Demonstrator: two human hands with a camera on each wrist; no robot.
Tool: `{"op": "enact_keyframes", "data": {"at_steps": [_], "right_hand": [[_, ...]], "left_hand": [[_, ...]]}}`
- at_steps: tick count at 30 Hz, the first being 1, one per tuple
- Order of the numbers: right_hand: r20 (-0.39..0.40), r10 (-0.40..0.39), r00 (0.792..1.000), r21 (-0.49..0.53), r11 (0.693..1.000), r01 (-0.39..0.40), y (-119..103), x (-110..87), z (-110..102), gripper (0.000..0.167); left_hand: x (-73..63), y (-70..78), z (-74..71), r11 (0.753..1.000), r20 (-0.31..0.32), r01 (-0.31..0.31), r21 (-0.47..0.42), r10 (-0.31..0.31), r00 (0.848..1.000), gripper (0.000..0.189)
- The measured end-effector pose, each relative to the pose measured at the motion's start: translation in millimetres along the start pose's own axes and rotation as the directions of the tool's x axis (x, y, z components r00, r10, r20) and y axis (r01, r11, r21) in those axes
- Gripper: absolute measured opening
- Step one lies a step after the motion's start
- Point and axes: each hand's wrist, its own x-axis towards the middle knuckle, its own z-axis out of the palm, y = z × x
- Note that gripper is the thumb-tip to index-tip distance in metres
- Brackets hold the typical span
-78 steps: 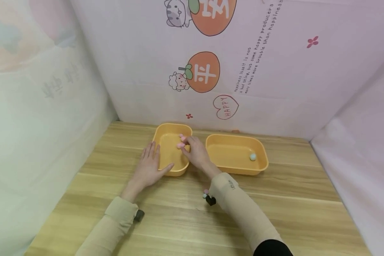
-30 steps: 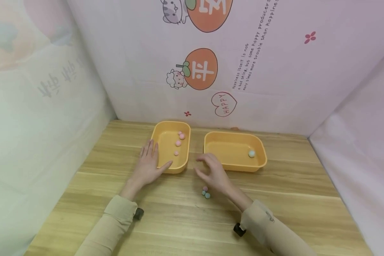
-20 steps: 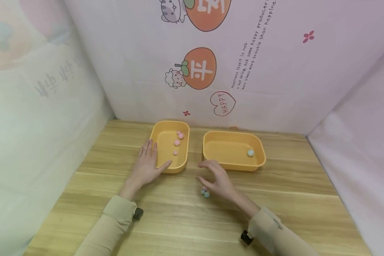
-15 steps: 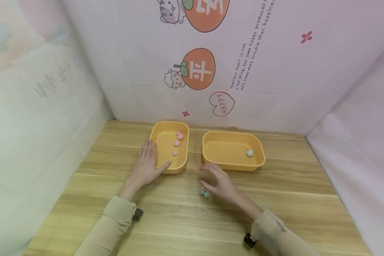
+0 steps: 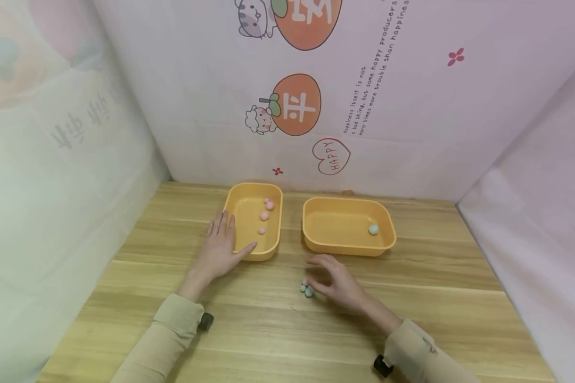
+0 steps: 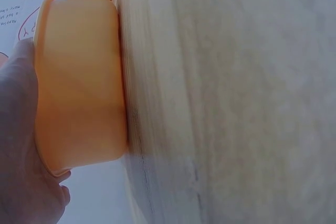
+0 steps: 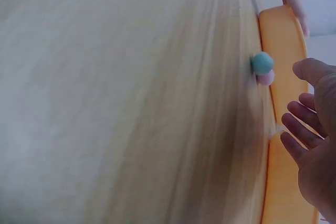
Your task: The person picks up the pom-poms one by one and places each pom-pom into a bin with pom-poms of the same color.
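My left hand (image 5: pixel 218 251) lies spread on the left and near rims of the left yellow tray (image 5: pixel 261 256), its fingers straight. Inside that tray sit several small pink balls (image 5: pixel 264 215). My right hand (image 5: pixel 337 282), thumb and fingers parted, hovers just in front of the right yellow tray (image 5: pixel 347 249) and holds nothing. Beside its thumb tip, two blue-green balls (image 5: pixel 309 292) and a pink ball (image 5: pixel 304 282), partly covered by the thumb, cluster on the table. In the right wrist view a blue-green ball (image 7: pixel 262 63) overlaps a pink one. A pale blue-green ball (image 5: pixel 373 229) sits in the right tray.
The wood-grain table (image 5: pixel 263 340) ends at a printed cloth backdrop (image 5: pixel 388 159) right behind the trays. White cloth walls (image 5: pixel 546 186) stand on both sides. A narrow gap separates the two trays.
My right hand has let go of the pink balls in the left tray, drawn back to the right and come down near the loose balls on the table. The left hand has stayed put.
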Motion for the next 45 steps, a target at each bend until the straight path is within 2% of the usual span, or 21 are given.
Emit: {"op": "enact_keyframes", "data": {"at_steps": [3,9,28,36,43,45], "right_hand": [[0.023,0.021,1.000,-0.001,1.000,-0.021,3.7,-2.0,1.2,0.044],[0.037,0.006,0.999,-0.006,1.000,-0.005,8.0,-4.1,5.8,0.036],[0.051,0.037,0.998,-0.021,0.999,-0.036,10.4,-1.8,10.9,0.031],[0.046,0.025,0.999,-0.045,0.999,-0.023,11.6,1.0,12.3,0.028],[0.004,-0.051,0.999,-0.044,0.998,0.051,17.4,0.8,16.7,0.028],[0.013,-0.046,0.999,-0.050,0.998,0.046,17.1,1.2,17.0,0.028]], "left_hand": [[0.6,-0.1,0.0,1.000,-0.002,-0.001,-0.001,0.001,1.000,0.115],[0.6,-0.9,0.6,1.000,-0.005,-0.003,0.011,0.003,1.000,0.116],[0.5,-0.5,-0.9,1.000,-0.016,-0.005,0.010,0.005,1.000,0.114],[0.5,0.2,-1.5,1.000,-0.023,-0.010,0.010,0.010,1.000,0.114],[-0.1,1.5,-2.7,1.000,-0.013,-0.003,0.008,0.003,1.000,0.114],[-0.1,2.0,-2.9,1.000,-0.012,-0.003,0.008,0.003,1.000,0.113]]}}
